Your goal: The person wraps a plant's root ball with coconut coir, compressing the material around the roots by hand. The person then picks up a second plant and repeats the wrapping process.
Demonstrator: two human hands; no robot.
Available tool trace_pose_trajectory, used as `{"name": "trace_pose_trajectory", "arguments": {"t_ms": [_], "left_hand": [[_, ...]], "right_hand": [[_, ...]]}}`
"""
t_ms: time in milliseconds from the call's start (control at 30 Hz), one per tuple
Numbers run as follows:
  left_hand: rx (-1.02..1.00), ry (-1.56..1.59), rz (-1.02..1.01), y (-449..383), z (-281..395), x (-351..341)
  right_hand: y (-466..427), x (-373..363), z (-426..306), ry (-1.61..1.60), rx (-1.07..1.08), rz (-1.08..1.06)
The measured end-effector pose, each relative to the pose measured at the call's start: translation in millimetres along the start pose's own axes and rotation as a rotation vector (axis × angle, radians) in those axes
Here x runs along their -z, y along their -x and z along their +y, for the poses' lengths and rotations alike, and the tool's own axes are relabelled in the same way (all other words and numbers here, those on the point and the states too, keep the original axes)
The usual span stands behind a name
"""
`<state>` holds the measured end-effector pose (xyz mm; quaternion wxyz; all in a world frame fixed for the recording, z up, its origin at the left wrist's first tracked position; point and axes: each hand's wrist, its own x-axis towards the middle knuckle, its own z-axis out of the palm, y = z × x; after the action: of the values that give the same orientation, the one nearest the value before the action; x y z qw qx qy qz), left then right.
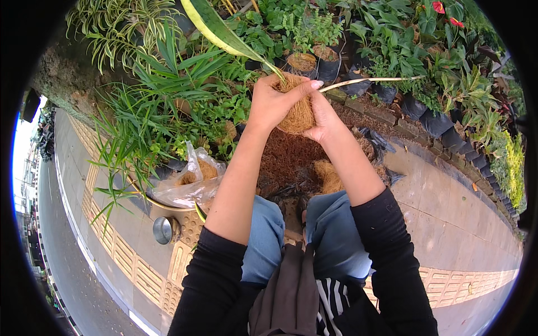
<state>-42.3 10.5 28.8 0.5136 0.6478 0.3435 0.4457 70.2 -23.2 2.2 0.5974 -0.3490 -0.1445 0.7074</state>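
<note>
Both my hands cup a ball of brown coconut fibre (297, 111) raised in front of me. My left hand (271, 98) wraps its left side, the thumb lying across the top. From the right, my right hand (323, 115) supports the side and underside; its fingers are partly hidden. A snake plant leaf (227, 38), green with yellow margins, rises from the ball towards the upper left. A thin pale stem or root (370, 80) extends to the right from near my fingertips. Below the ball lies dark brown planting medium (290, 155) on black plastic.
Loose coconut fibre (329, 176) lies by my right knee. A clear plastic bag (189, 180) holding fibre and a metal can (164, 230) are at my left. Potted plants in black polybags (437, 122) line a brick edging (378, 112). A road (71, 235) runs beyond the pavement.
</note>
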Motion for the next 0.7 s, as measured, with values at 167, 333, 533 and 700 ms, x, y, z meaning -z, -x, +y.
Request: {"name": "trace_pose_trajectory", "arguments": {"t_ms": [167, 333, 533, 700], "left_hand": [[-0.121, -0.051, 0.054, -1.5, -8.7, -11.1], [-0.143, -0.253, 0.113, -2.2, -9.7, -20.1], [-0.126, -0.143, 0.144, -2.7, -8.4, -22.4], [-0.11, 0.023, 0.319, -12.9, -8.6, -11.9]], "right_hand": [[-7.3, 5.6, -3.8, -0.112, 0.034, -0.042], [-17.8, 17.6, -0.3, -0.214, -0.007, -0.12], [-13.8, 20.2, -11.7, -0.149, -0.086, -0.107], [-7.5, 30.7, -40.4, 0.005, -0.234, -0.04]]}}
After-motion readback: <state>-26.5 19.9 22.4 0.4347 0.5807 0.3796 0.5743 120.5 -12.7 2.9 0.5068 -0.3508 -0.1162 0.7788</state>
